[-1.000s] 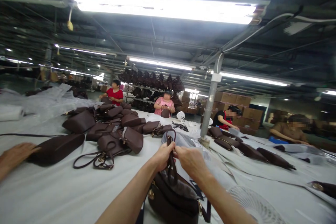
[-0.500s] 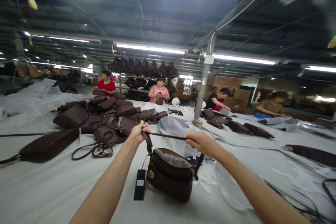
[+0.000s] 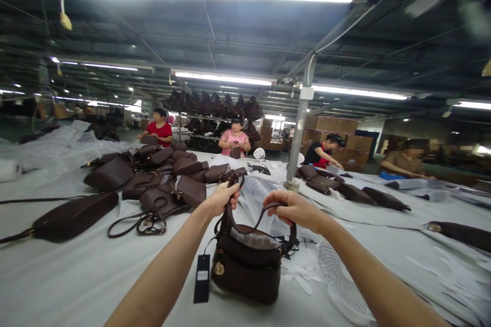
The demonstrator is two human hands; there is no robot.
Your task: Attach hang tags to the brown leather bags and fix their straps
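A small dark brown handbag stands on the white-covered table in front of me, its top open on clear plastic stuffing. From its left side hangs a black tag, and a round gold charm lies against the front. My left hand is closed round the bag's strap, above the bag's left end. Over the right end, my right hand has its fingers curled round a slack loop of the thin strap.
Several brown bags lie heaped at the left. A clear ribbed plastic dish sits under my right forearm. Behind the bag are clear plastic film and a metal post. Several co-workers work across the table.
The strap between my hands was stretched taut and now sags in a loop. My left hand has moved right, nearer the right hand. The bag's handle stands more upright.
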